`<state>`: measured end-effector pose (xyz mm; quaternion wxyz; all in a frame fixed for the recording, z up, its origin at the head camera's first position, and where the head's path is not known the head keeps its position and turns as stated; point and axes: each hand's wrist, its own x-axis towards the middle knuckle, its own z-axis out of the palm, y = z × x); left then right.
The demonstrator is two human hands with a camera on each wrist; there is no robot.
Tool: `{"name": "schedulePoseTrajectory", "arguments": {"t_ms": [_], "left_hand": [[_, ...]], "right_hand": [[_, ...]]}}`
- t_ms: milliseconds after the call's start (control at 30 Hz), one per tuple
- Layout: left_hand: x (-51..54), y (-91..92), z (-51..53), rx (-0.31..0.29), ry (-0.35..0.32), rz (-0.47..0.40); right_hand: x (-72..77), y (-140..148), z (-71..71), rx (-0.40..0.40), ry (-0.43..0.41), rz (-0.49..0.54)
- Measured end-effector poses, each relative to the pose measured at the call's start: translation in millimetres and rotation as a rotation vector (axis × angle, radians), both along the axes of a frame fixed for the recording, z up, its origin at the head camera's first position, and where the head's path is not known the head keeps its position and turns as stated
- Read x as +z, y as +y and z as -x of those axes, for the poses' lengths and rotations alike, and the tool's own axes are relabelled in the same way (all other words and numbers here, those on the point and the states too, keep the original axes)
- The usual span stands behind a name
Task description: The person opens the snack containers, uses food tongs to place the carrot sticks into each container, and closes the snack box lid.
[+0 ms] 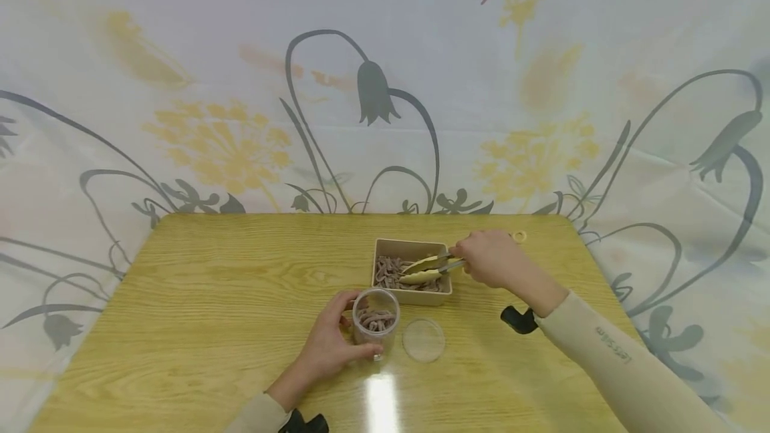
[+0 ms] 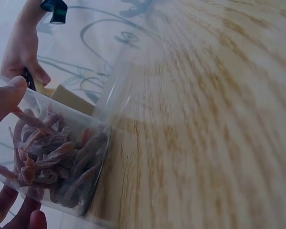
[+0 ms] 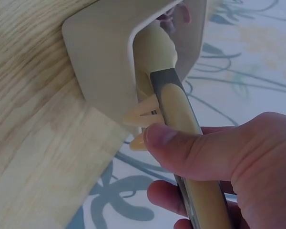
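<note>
- While the left hand (image 1: 331,345) steadies one vessel, the right hand (image 1: 490,260) works a tool in another; the step in hand appears to be gathering strips for transfer.
- Left hand: thumb on the near side, fingers curled round the far side, holding a clear, straight-walled cylindrical jar (image 1: 388,341), seemingly of rigid plastic; open-mouthed, apparently upright.
- Right hand: thumb and fingers pinching yellow-and-grey kitchen tongs (image 1: 421,277); handles smooth, with a grey metallic edge, tips broad and scalloped. Tips stand apart inside the box, among its contents.
- Beige rectangular open box (image 1: 421,297): just left of the right hand, beyond the left; matt, rounded corners, probably plastic.
- Greyish-brown strips in the box (image 1: 388,274): loose, tangled, slender.
- Matching strips in the jar (image 2: 55,157), within the left hand's hold: wrinkled, twisted, dry-looking, a few reddish; substance cannot be told for certain.
- Clear flat disc, lid-like (image 1: 424,341): flat between the hands, just right of the jar.
- Yellowish wood-grain table (image 1: 228,272): under both hands, glossy on the near side.
- Next move, by judgement: squeeze the tips on a bundle, lift clear of the box wall, carry leftward over the jar's mouth; the left hand should keep the jar steady.
</note>
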<state>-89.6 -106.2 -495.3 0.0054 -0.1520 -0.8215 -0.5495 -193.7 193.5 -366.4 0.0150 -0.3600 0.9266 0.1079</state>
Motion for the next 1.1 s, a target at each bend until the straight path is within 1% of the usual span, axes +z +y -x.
{"name": "schedulePoseTrajectory", "arguments": {"t_ms": [167,300,400,567,633,833,900,1100], "left_hand": [[-1.2,0.3,1.5,-0.013,0.005,-0.005],[-1.8,0.4,2.6,-0.017,0.002,-0.012],[-2.2,0.6,3.4,-0.024,0.001,-0.014],[-2.9,1.6,4.0,-0.034,-0.001,-0.011],[-3.0,1.8,3.8,-0.032,-0.002,-0.006],[-2.2,0.9,3.1,-0.017,0.012,0.004],[-1.8,0.9,3.1,-0.011,0.014,0.006],[-2.3,0.8,4.3,-0.001,0.018,0.012]], "right_hand": [[5.2,9,0.1,-0.008,-0.005,0.051],[8.6,19,1.4,-0.026,-0.023,0.127],[9.2,26,1.6,-0.031,-0.04,0.182],[7.7,36,-0.3,-0.074,-0.064,0.262],[6.8,38,-0.6,-0.082,-0.064,0.286],[1.5,45,0.9,-0.066,-0.034,0.33],[-0.2,46,0.4,-0.064,-0.026,0.361],[3.2,49,-5.2,-0.063,-0.012,0.421]]}}
